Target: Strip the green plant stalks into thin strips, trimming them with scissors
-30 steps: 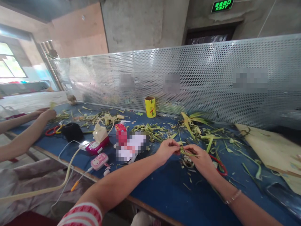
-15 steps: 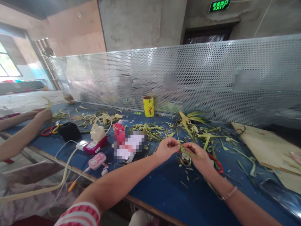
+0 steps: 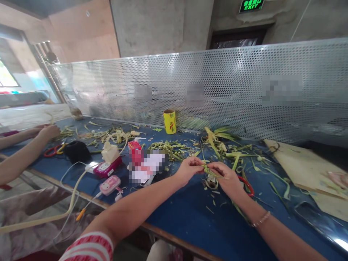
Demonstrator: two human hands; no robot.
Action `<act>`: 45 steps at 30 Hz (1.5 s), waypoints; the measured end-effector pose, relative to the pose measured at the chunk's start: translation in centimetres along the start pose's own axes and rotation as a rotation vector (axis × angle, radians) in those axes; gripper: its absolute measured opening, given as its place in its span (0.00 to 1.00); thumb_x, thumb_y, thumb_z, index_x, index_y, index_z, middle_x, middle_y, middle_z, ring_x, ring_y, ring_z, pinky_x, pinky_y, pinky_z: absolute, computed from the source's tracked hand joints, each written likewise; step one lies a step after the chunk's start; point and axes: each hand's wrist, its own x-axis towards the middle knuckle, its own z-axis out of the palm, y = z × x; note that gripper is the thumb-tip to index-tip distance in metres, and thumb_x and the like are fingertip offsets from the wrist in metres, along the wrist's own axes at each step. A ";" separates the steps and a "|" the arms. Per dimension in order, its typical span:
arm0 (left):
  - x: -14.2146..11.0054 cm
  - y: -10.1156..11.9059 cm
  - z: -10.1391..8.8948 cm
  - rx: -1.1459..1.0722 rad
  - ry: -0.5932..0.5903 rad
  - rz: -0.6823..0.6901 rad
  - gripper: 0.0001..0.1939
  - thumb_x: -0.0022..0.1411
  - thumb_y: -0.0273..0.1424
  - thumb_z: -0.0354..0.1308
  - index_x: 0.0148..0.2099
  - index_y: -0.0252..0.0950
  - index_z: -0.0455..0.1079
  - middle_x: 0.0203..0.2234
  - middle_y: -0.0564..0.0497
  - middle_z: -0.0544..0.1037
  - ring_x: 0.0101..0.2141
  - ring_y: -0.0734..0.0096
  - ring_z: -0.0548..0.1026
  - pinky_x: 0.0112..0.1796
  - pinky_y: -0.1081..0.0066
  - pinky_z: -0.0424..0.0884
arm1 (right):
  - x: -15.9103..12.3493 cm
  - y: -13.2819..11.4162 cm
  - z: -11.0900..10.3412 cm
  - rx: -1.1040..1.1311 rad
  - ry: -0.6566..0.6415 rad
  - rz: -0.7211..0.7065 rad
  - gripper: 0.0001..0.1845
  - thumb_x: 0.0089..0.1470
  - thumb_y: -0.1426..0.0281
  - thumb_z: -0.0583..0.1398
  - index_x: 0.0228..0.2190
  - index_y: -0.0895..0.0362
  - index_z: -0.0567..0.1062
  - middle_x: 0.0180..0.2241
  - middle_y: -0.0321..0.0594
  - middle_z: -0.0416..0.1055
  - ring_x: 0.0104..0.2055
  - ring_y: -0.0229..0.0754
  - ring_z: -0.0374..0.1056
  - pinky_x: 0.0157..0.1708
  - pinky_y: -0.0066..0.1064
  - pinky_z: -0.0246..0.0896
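Observation:
Between my two hands, just above the blue table, is a small bunch of green plant strips (image 3: 206, 168). My left hand (image 3: 190, 169) pinches its left side, thumb and fingertips together. From the right, my right hand (image 3: 226, 178) grips the same strips, with thin ends poking out past its fingers. The fingers hide much of the bunch. Below the hands lie small scraps and a pale curled strip (image 3: 212, 183). A red scissor handle (image 3: 248, 186) shows partly behind my right wrist. Beyond my hands lies a heap of long green leaves (image 3: 220, 145).
A yellow roll (image 3: 170, 122) stands near the perforated metal screen (image 3: 152, 79). Left of me are a red box (image 3: 135, 152), a pink power strip (image 3: 107, 168), a pink case (image 3: 110, 185) and a black spool (image 3: 77, 151). A co-worker's hands (image 3: 47, 132) are far left. Cardboard (image 3: 296, 163) and a phone (image 3: 320, 221) lie right.
The view has shifted slightly to the right. My hands stay together on the strips, with small finger movements. The co-worker's pale strip rose and then lowered.

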 end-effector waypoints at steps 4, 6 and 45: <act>-0.1 0.3 0.1 -0.045 -0.019 -0.047 0.16 0.35 0.30 0.67 0.27 0.31 0.67 0.19 0.56 0.72 0.22 0.79 0.70 0.31 0.72 0.68 | 0.1 -0.3 -0.1 -0.076 0.000 -0.017 0.09 0.47 0.64 0.57 0.26 0.56 0.73 0.30 0.41 0.71 0.33 0.42 0.67 0.36 0.34 0.62; -0.2 0.4 0.2 -0.022 -0.022 -0.049 0.15 0.36 0.29 0.67 0.28 0.31 0.67 0.19 0.55 0.72 0.23 0.78 0.71 0.32 0.71 0.68 | 0.1 -0.6 -0.1 -0.124 0.006 -0.015 0.08 0.49 0.66 0.56 0.27 0.56 0.73 0.30 0.40 0.70 0.34 0.41 0.66 0.36 0.33 0.61; -0.2 -0.3 -0.1 0.642 0.071 0.195 0.06 0.48 0.31 0.58 0.27 0.32 0.71 0.21 0.51 0.74 0.26 0.73 0.73 0.31 0.73 0.69 | -0.5 -1.6 0.1 -0.200 0.035 0.142 0.11 0.47 0.64 0.53 0.29 0.56 0.71 0.30 0.40 0.71 0.32 0.41 0.66 0.34 0.31 0.60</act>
